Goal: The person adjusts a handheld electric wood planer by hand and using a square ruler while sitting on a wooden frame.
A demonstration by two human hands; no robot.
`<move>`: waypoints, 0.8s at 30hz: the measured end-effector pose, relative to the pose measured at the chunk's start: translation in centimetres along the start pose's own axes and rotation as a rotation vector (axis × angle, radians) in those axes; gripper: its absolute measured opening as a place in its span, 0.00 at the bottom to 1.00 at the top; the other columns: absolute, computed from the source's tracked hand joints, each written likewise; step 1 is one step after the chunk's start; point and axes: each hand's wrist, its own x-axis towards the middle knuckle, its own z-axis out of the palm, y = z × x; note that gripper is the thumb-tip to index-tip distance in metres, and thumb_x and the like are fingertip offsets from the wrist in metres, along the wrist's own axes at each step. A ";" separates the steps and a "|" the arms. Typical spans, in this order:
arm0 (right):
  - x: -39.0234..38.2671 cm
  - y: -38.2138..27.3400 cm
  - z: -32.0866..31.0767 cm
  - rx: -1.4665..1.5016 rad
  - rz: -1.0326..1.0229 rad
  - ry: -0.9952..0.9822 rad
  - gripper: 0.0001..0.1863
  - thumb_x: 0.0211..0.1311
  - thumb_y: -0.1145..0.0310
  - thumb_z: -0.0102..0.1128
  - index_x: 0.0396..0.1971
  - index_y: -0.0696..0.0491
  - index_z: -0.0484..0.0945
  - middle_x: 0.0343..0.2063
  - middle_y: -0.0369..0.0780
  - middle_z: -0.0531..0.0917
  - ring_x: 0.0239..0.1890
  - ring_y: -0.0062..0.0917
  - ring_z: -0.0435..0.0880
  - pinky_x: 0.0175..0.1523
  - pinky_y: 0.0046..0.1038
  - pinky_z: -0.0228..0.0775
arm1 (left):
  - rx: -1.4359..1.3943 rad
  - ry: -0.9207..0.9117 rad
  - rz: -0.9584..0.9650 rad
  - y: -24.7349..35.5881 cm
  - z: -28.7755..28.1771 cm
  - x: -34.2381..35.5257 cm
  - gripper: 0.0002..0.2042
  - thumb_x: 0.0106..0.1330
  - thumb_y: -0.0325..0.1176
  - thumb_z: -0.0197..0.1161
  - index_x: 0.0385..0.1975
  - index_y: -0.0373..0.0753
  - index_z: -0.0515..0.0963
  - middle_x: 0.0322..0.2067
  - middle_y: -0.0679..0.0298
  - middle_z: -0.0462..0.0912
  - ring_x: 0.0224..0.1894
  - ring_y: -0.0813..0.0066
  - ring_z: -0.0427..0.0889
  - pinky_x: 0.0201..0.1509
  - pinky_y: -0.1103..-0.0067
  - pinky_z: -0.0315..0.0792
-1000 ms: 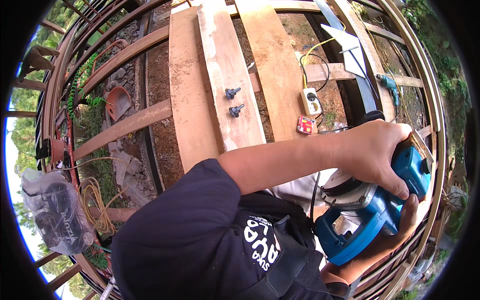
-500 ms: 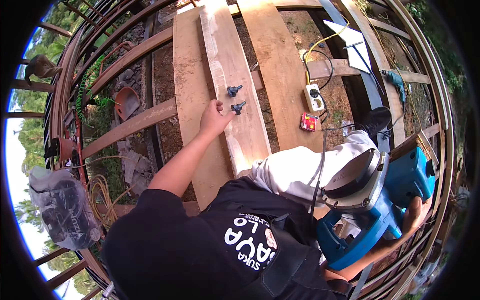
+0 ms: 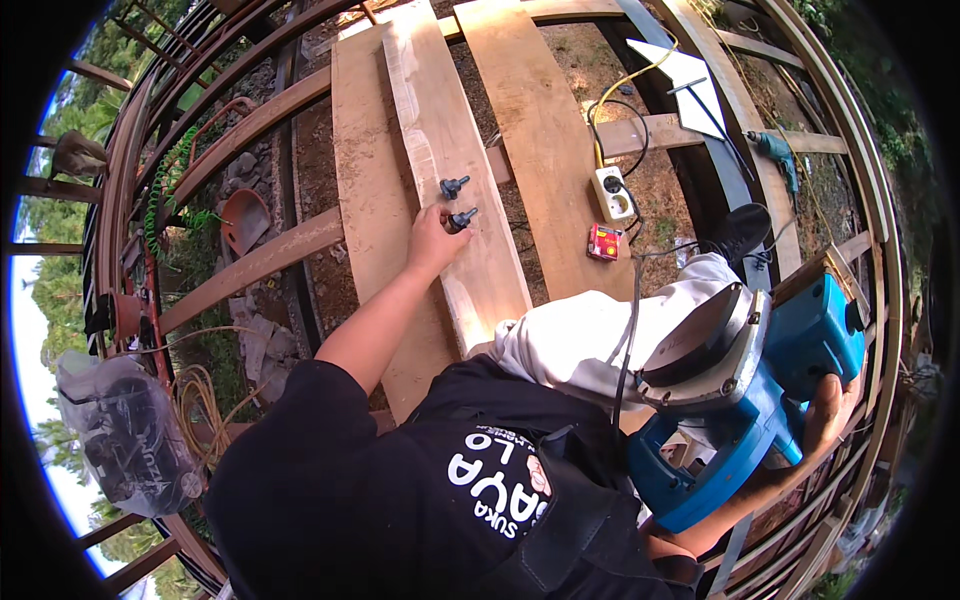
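Observation:
Two dark knobs with threaded studs lie on a pale, partly planed board [image 3: 480, 275] in front of me. The farther knob [image 3: 453, 187] lies free on the wood. At the nearer knob [image 3: 461, 220], my left hand [image 3: 433, 240] has its thumb and fingers closed around its head, with the stud pointing right. On my right side rests a blue corded power tool [image 3: 725, 410] that looks like a circular saw, with a loop handle and a grey metal guard. My right hand [image 3: 826, 408] grips its motor housing from below, fingers partly hidden.
Another wide board [image 3: 540, 130] lies to the right across wooden beams. A white power strip [image 3: 613, 195] and a small red box [image 3: 604, 242] sit there. Farther right are a teal drill [image 3: 777, 160] and a white angular panel [image 3: 692, 85]. Gaps between the beams show ground below.
My left fingers have closed around the nearer knob, which they only touched at its edge before. The view has shifted slightly; the power tool stays in my right hand.

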 end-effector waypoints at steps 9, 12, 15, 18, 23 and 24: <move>-0.6 -1.1 1.0 -0.006 0.019 0.036 0.56 0.38 0.33 0.69 0.60 0.61 0.64 0.39 0.41 0.79 0.38 0.24 0.79 0.44 0.25 0.71 | -0.351 0.004 -0.032 0.1 -0.8 -0.7 0.22 0.49 0.34 0.74 0.43 0.32 0.76 0.29 0.62 0.81 0.29 0.78 0.79 0.36 0.79 0.75; -0.4 -1.2 0.9 -0.002 0.026 0.016 0.56 0.38 0.33 0.70 0.59 0.61 0.64 0.40 0.42 0.79 0.40 0.24 0.79 0.45 0.25 0.71 | -0.530 -0.024 0.009 1.2 -0.1 -1.1 0.22 0.52 0.34 0.73 0.45 0.31 0.75 0.31 0.64 0.81 0.31 0.80 0.78 0.36 0.82 0.75; -0.5 -1.7 1.3 0.106 0.054 -0.016 0.54 0.37 0.39 0.74 0.58 0.63 0.66 0.42 0.42 0.79 0.43 0.26 0.80 0.49 0.26 0.71 | -0.885 -0.128 0.063 8.0 -1.1 -2.2 0.20 0.56 0.30 0.71 0.47 0.31 0.74 0.34 0.65 0.80 0.33 0.81 0.78 0.37 0.84 0.74; -0.3 -2.2 2.3 0.204 0.026 0.006 0.52 0.37 0.43 0.77 0.57 0.65 0.67 0.44 0.43 0.79 0.44 0.28 0.80 0.52 0.28 0.71 | -1.120 -0.302 0.115 13.1 -2.7 -2.4 0.19 0.59 0.27 0.68 0.49 0.32 0.72 0.37 0.65 0.79 0.34 0.82 0.78 0.38 0.85 0.74; 0.3 -2.2 3.6 0.401 0.013 0.004 0.46 0.38 0.54 0.78 0.56 0.65 0.69 0.45 0.44 0.79 0.46 0.28 0.79 0.54 0.29 0.69 | -1.455 -0.619 0.108 21.7 -3.0 -2.9 0.21 0.62 0.28 0.64 0.53 0.35 0.66 0.37 0.60 0.80 0.36 0.74 0.81 0.42 0.76 0.78; 0.6 -2.3 3.5 0.420 0.012 -0.018 0.45 0.38 0.55 0.78 0.55 0.65 0.69 0.45 0.44 0.80 0.47 0.28 0.79 0.54 0.29 0.69 | -1.498 -0.663 0.154 23.9 -2.7 -3.1 0.23 0.63 0.28 0.63 0.55 0.35 0.63 0.37 0.59 0.80 0.37 0.71 0.82 0.42 0.75 0.78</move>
